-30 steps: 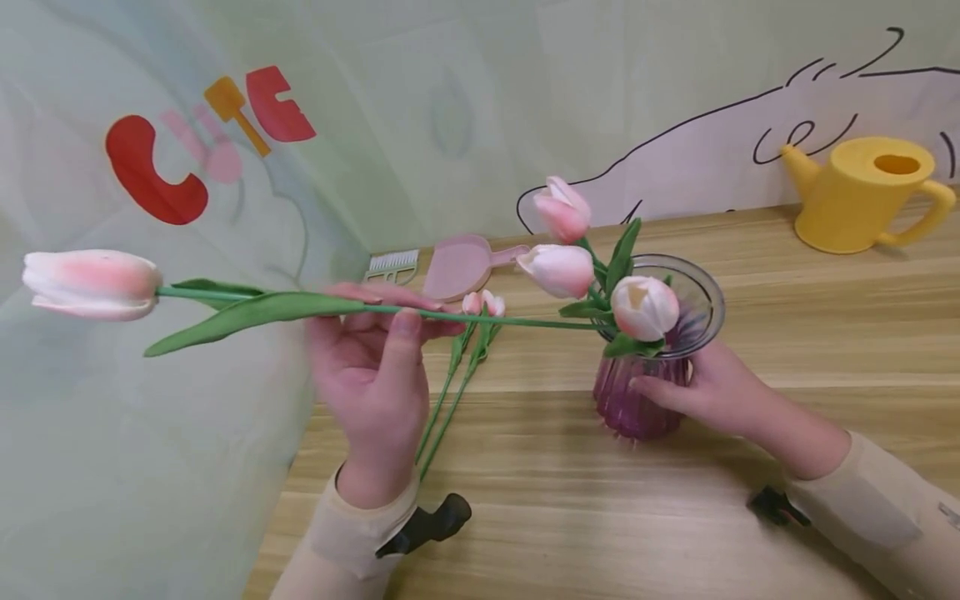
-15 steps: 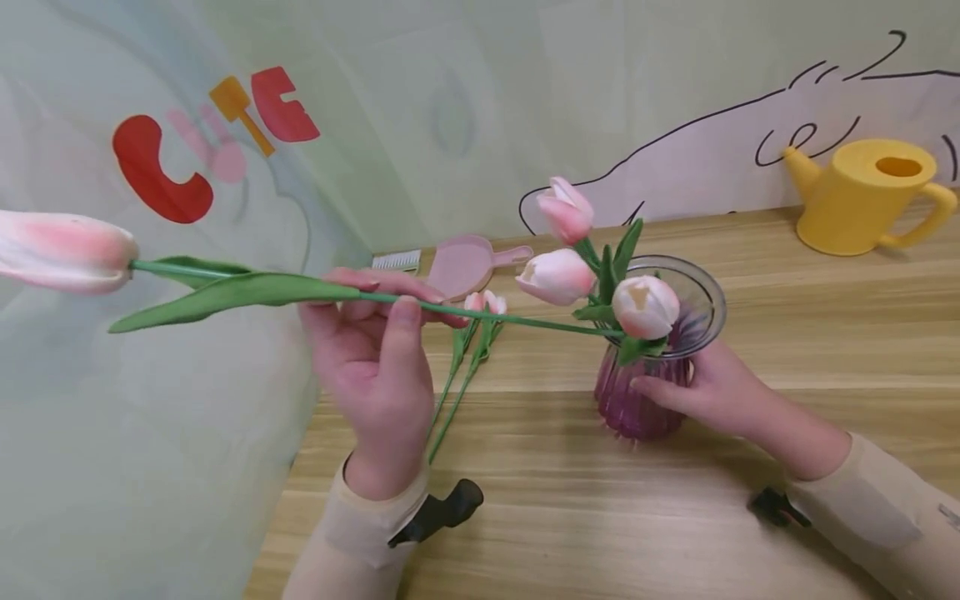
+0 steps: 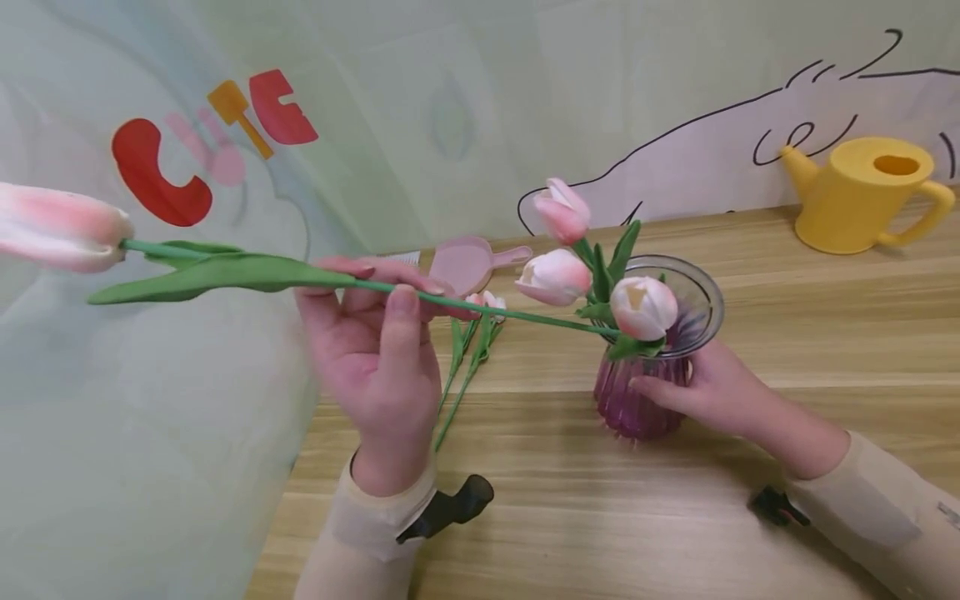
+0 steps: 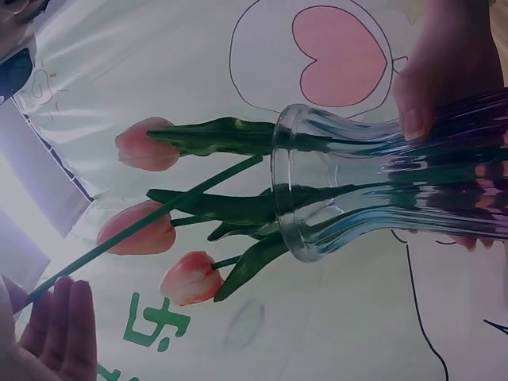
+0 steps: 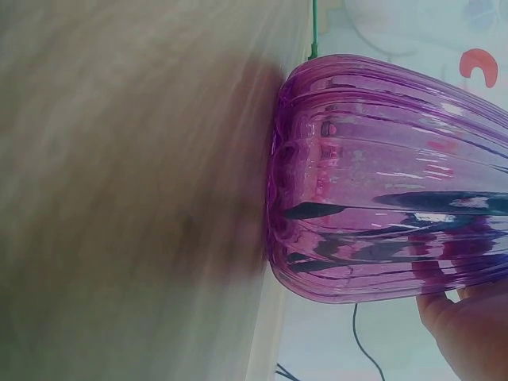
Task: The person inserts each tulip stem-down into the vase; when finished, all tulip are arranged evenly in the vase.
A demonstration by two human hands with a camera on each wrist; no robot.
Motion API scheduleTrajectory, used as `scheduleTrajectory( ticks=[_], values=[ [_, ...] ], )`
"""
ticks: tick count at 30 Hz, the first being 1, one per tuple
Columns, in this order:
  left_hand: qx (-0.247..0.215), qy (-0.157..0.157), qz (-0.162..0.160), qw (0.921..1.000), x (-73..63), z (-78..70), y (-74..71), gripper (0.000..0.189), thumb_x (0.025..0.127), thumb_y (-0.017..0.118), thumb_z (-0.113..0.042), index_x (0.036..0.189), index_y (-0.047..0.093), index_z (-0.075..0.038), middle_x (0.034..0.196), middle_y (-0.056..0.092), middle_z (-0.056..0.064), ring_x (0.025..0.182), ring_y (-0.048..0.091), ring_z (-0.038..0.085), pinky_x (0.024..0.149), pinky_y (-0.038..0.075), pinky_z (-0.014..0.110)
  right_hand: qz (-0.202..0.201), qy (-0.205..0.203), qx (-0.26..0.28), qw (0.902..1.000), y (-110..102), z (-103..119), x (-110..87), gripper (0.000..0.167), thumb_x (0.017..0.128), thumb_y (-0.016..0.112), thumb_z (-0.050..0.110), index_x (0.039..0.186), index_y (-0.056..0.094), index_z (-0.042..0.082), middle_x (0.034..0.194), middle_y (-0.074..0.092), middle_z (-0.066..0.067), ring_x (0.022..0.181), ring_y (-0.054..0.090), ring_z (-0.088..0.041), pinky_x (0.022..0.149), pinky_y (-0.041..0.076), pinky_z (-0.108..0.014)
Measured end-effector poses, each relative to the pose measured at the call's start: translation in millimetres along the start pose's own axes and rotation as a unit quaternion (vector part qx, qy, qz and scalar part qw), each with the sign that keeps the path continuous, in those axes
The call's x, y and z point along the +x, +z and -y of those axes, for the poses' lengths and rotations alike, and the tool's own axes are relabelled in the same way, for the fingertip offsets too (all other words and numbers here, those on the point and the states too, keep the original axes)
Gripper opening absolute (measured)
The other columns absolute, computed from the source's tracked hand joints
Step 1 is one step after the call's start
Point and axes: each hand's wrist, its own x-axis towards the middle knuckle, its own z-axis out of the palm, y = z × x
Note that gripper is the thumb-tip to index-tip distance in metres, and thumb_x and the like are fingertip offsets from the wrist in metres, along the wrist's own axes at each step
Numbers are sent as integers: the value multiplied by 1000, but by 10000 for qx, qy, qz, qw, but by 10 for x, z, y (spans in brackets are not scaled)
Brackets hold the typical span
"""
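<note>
My left hand [image 3: 378, 358] pinches the green stem of a pink-and-white tulip [image 3: 225, 271] between thumb and fingers. The tulip lies nearly level, its bloom cut off by the left edge of the head view. Its stem end [image 4: 252, 162] is right at the mouth of a ribbed purple glass vase [image 3: 637, 400], as the left wrist view shows. Several fingers of my right hand [image 3: 720, 392] are behind the vase, the thumb in front, gripping its side. Three tulips stand in the vase, their blooms [image 4: 141, 226] leaning out over the rim.
Two more tulips [image 3: 468, 367] lie on the wooden table [image 3: 570, 517] behind my left hand. A pink dustpan [image 3: 461, 265] and a small brush [image 3: 408, 258], mostly hidden, are by the back wall. A yellow watering can [image 3: 858, 200] stands at the back right.
The held tulip has tilted, its bloom shifting up and left while its stem end moves slightly right at the vase mouth. My left hand has drifted a little right. The vase stays in place.
</note>
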Motion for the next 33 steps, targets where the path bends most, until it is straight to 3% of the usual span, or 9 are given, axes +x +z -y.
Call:
scheduleTrajectory(
  ticks=[2, 7, 9, 13, 17, 20, 23, 28, 33],
  values=[
    [266, -35, 189, 9995, -21, 23, 17, 23, 93, 52, 12, 113, 46, 3, 85, 67, 18, 74, 68, 28, 64, 64, 39, -8, 1, -8, 10000, 1, -2, -4, 76, 84, 82, 7, 149, 42, 13, 140, 59, -10, 130, 48, 2, 113, 34, -13],
    [727, -223, 902, 9930, -84, 105, 7, 24, 99, 62, -1, 118, 46, -2, 90, 69, 9, 75, 68, 21, 64, 63, 36, -24, 53, -7, 10000, 6, -8, -12, 68, 84, 82, 8, 143, 47, 8, 133, 63, -10, 125, 53, 0, 114, 44, -48],
    [757, -283, 1187, 9896, -102, 141, 2, 25, 100, 61, -1, 120, 47, -5, 93, 69, 7, 75, 68, 20, 63, 63, 37, -26, 53, -14, 10000, 7, -9, -16, 64, 84, 81, 8, 140, 50, 6, 130, 65, -9, 122, 54, 0, 111, 45, -54],
    [845, -295, 1618, 9828, -113, 203, 24, 30, 99, 60, 1, 124, 50, -12, 96, 67, 9, 82, 66, 23, 64, 63, 38, -62, -12, -78, 9999, 4, -13, -20, 63, 84, 81, 7, 139, 51, 7, 129, 65, -8, 121, 53, 3, 111, 45, -29],
    [1088, -255, 1978, 9739, -121, 223, 80, 24, 98, 61, 4, 118, 48, 4, 105, 60, 20, 91, 69, 24, 64, 64, 38, -91, -125, -30, 9999, 3, -23, -15, 63, 83, 81, 5, 139, 51, 9, 129, 64, -7, 121, 53, 3, 107, 39, -12],
    [1467, -190, 2295, 9620, -128, 233, 122, 31, 94, 63, 9, 116, 44, 15, 110, 53, 26, 90, 73, 24, 66, 64, 36, -105, -199, 50, 9997, 5, -27, -6, 64, 82, 81, 4, 139, 51, 9, 129, 64, -7, 121, 54, 2, 107, 40, -12],
    [1893, -130, 2579, 9474, -136, 260, 149, 36, 88, 67, 14, 119, 47, 15, 106, 60, 29, 81, 74, 27, 68, 64, 33, -119, -232, 94, 9996, 9, -25, -1, 67, 82, 81, 4, 141, 50, 10, 131, 64, -8, 122, 54, 2, 108, 39, -11],
    [2254, -462, 2816, 9315, -159, 278, 150, 48, 87, 69, 13, 129, 45, 14, 91, 70, 22, 79, 73, 26, 69, 63, 31, -112, -362, 139, 9992, 16, -32, 12, 70, 82, 81, 3, 144, 50, 11, 135, 64, -10, 125, 54, 2, 109, 38, -11],
    [2400, -761, 2999, 9201, -162, 293, 169, 57, 89, 69, 10, 137, 39, 14, 88, 73, 20, 79, 74, 23, 71, 64, 28, -118, -412, 143, 9990, 14, -41, 17, 69, 81, 81, 1, 143, 50, 9, 134, 64, -10, 125, 55, 2, 109, 39, -11]
  ],
)
